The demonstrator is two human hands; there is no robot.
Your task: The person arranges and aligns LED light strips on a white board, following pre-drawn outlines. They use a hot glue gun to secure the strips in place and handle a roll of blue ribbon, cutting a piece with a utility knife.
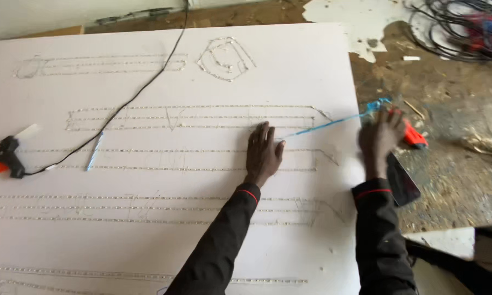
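A large white board lies flat and fills most of what I can see, and everything else sits in relation to it. Closest to me, two dark sleeves with a thin red band at the cuffs reach out over its near right part. The left hand lies palm down on the board's surface, a little right of its middle, fingers held close together and flat, fingertips at one end of a thin blue strip. That strip runs taut from under those fingertips up and rightward across the board to its right edge, where the right hand is closed around its other end; the motion blur there keeps me from telling exactly how the fingers grip. Just beyond that hand, off the board's right edge, lies a red-orange tool, and under the right wrist a dark flat phone-like slab overlaps the board's edge. Rows of thin glinting strips are laid in long parallel lines across the board. At its left edge rests a black glue gun, its black cord trailing away over the far edge. Past the board's far right corner, a tangle of black cables lies on the rough floor.
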